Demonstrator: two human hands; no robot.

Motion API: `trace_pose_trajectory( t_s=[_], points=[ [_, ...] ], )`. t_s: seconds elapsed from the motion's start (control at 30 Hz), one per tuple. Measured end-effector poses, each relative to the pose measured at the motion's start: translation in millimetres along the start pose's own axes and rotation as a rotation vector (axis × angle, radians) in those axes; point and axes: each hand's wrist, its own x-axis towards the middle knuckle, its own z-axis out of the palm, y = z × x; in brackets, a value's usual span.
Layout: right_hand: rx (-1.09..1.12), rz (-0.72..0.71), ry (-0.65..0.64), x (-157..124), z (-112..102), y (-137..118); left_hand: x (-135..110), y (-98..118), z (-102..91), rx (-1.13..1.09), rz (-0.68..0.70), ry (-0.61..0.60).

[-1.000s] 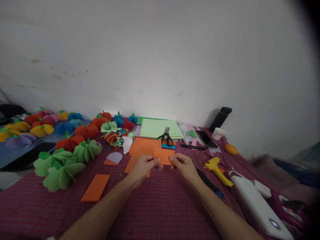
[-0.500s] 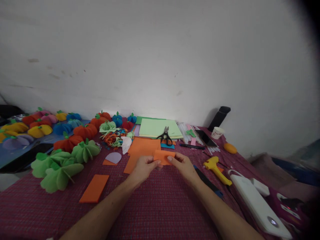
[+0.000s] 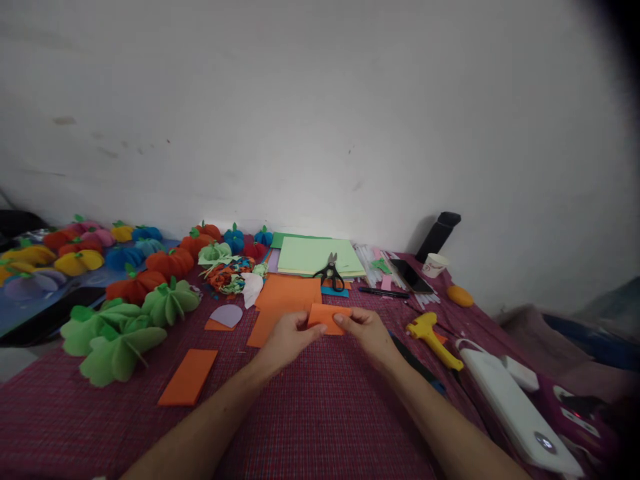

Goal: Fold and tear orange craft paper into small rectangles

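Observation:
Between my two hands is a small folded piece of orange paper (image 3: 327, 318), held just above the table. My left hand (image 3: 293, 337) pinches its left edge, with the thumb on the near face. On the right edge my right hand (image 3: 367, 332) grips it the same way. Behind the hands lie larger orange sheets (image 3: 287, 292). Another folded orange paper (image 3: 189, 377) rests on the cloth to the left. A lilac rounded paper (image 3: 227, 315) sits on an orange piece. Black scissors (image 3: 330, 272) lie on the stack of light green paper (image 3: 305, 255).
Green paper pumpkins (image 3: 123, 347) and several coloured ones stand at the left, near paper scraps (image 3: 230, 275). To the right are a yellow glue gun (image 3: 434, 340), a dark blue-ended tool (image 3: 417, 363), a white power bank (image 3: 520, 410), a phone (image 3: 411, 275), a paper cup (image 3: 435, 265) and glue sticks (image 3: 370, 267).
The orange paper has dropped very slightly toward me. My left thumb has slid a little to the right along it. Both hands still hold it.

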Motion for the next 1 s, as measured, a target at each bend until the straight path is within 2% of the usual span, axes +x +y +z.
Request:
trace_pose_trajectory(
  t_s=[0.1,0.23,0.4,0.8,1.0],
  points=[
    [-0.043,-0.048,-0.018,0,1,1,-1,5,1.0,-0.087,-0.002,0.035],
    [-0.175,-0.089,-0.045,0,4,3,-2,8,1.1,-0.087,-0.006,0.127],
    [-0.239,-0.124,-0.08,-1,4,4,-2,7,1.0,-0.109,0.013,0.13],
    [-0.236,-0.09,-0.109,-1,5,6,2,-5,0.0,-0.072,0.018,0.135],
    [-0.221,-0.054,-0.116,-2,5,7,3,-8,-0.3,-0.06,-0.002,0.179]
  ],
)
